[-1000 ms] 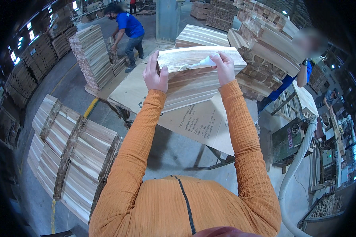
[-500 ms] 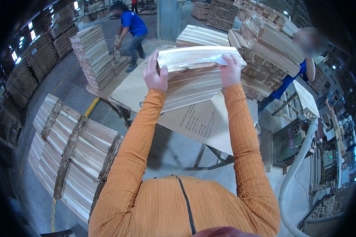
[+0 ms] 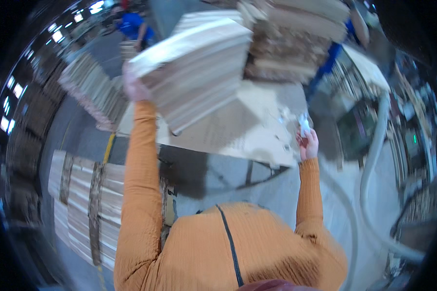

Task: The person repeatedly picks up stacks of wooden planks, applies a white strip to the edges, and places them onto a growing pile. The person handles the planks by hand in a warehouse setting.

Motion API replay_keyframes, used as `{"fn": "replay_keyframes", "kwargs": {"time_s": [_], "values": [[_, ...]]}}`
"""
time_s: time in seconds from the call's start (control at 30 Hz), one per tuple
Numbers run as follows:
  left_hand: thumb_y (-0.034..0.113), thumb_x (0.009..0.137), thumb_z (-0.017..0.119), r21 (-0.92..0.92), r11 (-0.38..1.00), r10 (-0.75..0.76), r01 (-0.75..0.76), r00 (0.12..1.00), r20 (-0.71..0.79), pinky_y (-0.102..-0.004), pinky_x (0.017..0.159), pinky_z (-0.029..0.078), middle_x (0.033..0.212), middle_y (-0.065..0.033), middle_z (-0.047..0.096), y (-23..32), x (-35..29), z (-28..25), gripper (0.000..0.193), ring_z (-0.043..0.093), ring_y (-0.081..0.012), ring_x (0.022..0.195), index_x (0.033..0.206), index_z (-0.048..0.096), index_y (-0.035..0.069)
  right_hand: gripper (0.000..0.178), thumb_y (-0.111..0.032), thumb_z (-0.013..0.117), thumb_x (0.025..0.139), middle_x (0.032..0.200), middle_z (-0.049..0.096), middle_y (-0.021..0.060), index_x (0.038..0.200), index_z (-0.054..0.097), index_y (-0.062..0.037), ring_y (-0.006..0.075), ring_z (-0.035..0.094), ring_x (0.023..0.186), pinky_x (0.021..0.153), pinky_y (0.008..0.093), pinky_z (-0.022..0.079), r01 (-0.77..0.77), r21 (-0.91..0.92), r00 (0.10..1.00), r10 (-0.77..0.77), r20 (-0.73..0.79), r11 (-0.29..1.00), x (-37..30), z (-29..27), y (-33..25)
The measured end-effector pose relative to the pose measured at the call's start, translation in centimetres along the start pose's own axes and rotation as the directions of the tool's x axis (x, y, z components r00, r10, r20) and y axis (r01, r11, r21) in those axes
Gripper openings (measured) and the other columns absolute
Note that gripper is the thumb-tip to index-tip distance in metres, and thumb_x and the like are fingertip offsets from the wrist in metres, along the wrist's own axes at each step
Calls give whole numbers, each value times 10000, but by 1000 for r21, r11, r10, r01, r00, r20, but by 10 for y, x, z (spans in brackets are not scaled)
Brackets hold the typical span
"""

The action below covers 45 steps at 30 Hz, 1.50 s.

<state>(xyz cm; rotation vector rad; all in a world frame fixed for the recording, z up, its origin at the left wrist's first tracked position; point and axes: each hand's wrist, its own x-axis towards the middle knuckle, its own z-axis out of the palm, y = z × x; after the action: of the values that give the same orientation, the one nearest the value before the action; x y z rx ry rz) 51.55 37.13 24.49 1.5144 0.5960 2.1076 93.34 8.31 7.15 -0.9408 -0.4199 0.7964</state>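
Note:
My left hand (image 3: 137,86) is closed on the left end of a wide wooden panel (image 3: 199,70). The panel is striped lengthwise and stands tilted over the cardboard-covered table (image 3: 199,140), its pale long edge upward and a lower corner close to the cardboard. Farther right, beside the table's right edge, my right hand (image 3: 309,145) is closed round a small white object (image 3: 304,125). Motion blur hides exactly what that object is. My right hand is well apart from the panel.
Behind the panel lies more stacked wood (image 3: 204,20), with a tall stack (image 3: 291,43) to its right. Strapped panels (image 3: 82,208) lie at the lower left. A pale hose (image 3: 371,184) curves down the right side. Two people in blue (image 3: 131,26) are at the back.
My right hand has left the panel's upper edge and moved right and nearer with the white object. My left hand has moved left with the panel, which has swung and tilted.

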Motion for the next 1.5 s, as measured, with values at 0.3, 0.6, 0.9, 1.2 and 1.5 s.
{"fn": "replay_keyframes", "kwargs": {"time_s": [0.3,0.6,0.9,1.2,1.5], "values": [[261,881,228,160,956,-234,246,968,-89,-373,915,440,1253,-172,458,39,-19,29,523,493,-286,1102,1295,410,-2,152,-136,649,813,802,607,8,900,589,-27,58,534,694,614,218,428,61,-473,967,-170,-191,879,-33,-125,37],[387,866,216,225,971,100,-83,993,-63,-419,911,455,1247,-207,455,53,-80,32,621,511,-329,1087,1296,386,-27,256,-131,671,707,1061,534,124,939,614,-41,293,499,997,872,379,386,235,-961,809,-577,108,149,-17,-134,64],[534,841,224,-4,1000,-4,3,905,-426,-408,856,489,1200,-196,494,73,-159,4,722,543,-321,1044,1292,377,-8,230,-142,598,822,1067,519,125,1008,531,-24,160,528,867,748,311,458,306,-524,940,-340,33,795,-39,-99,36],[527,904,310,-64,877,-447,476,759,-474,-340,884,421,1112,-82,564,-6,-201,-136,592,531,-191,1006,1183,505,43,692,-571,381,861,1286,446,176,1324,351,-59,328,477,1135,921,471,418,-873,25,433,752,497,486,-26,104,71],[832,722,109,-452,405,-907,795,287,-308,-622,993,176,1416,-165,297,70,-308,-92,1000,307,-332,1281,1424,193,126,511,-378,375,908,1274,481,152,1269,434,-21,326,479,1144,943,466,415,-889,28,448,854,265,458,-68,62,139]]}}
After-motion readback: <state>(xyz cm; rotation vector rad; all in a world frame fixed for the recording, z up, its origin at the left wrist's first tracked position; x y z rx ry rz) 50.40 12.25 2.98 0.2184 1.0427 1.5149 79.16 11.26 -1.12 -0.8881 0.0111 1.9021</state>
